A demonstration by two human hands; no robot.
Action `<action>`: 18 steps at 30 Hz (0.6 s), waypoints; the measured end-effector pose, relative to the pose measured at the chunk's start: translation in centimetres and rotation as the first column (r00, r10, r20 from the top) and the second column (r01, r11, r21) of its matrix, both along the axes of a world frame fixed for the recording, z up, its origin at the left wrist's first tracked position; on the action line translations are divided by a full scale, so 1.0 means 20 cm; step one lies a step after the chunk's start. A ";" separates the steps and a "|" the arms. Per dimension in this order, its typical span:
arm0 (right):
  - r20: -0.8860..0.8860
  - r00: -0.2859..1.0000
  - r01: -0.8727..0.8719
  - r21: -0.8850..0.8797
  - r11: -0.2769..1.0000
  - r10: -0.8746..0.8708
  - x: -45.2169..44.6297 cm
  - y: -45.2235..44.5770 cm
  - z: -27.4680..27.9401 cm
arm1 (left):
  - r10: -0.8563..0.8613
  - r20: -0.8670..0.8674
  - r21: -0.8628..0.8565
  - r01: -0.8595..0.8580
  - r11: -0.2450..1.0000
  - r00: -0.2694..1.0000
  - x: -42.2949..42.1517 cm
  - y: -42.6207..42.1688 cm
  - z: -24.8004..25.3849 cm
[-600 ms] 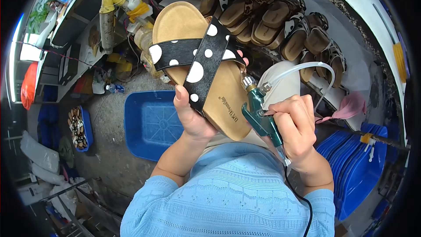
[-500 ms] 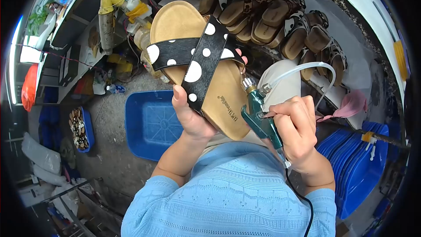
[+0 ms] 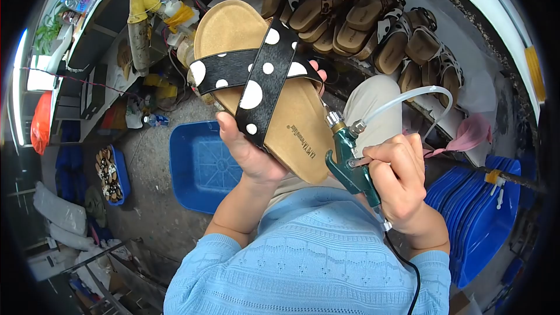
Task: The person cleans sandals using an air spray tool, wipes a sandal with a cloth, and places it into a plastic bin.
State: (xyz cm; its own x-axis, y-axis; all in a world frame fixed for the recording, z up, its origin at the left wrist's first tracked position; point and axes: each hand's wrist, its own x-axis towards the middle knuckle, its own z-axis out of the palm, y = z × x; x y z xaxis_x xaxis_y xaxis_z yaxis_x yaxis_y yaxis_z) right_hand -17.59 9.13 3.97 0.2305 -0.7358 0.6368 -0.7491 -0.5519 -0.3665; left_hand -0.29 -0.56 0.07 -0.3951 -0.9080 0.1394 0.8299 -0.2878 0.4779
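Note:
My left hand (image 3: 251, 154) grips a sandal (image 3: 300, 134) from beneath, its thumb along the near left edge and fingertips showing past the far right edge. The sandal has a tan footbed and two crossed black straps with white dots. Closed around a green spray gun (image 3: 353, 166) is my right hand (image 3: 399, 181), its fingers at the metal lever. The gun's thin nozzle tip points at the sandal's right edge, close to it; whether they touch I cannot tell. A clear hose (image 3: 408, 98) and a black cable (image 3: 415, 274) run from the gun.
Many sandals (image 3: 364, 11) lie piled on the bench ahead. A blue tub (image 3: 181, 166) stands on the floor, and a smaller blue basket (image 3: 121, 166) holds straps or sandals. Stacked blue bins (image 3: 484, 221) are at right. A yellow-wrapped pipe (image 3: 140, 29) rises at left.
The sandal has shifted slightly left and up. The spray gun has moved a little right and down, its nozzle slightly farther from the sandal's edge. Both hands keep their grips.

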 end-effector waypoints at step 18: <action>0.302 0.947 -0.101 -0.042 0.994 0.109 0.03 -0.04 -0.04 | 0.049 0.173 0.011 -0.052 0.999 0.984 -0.01 -0.07 -0.03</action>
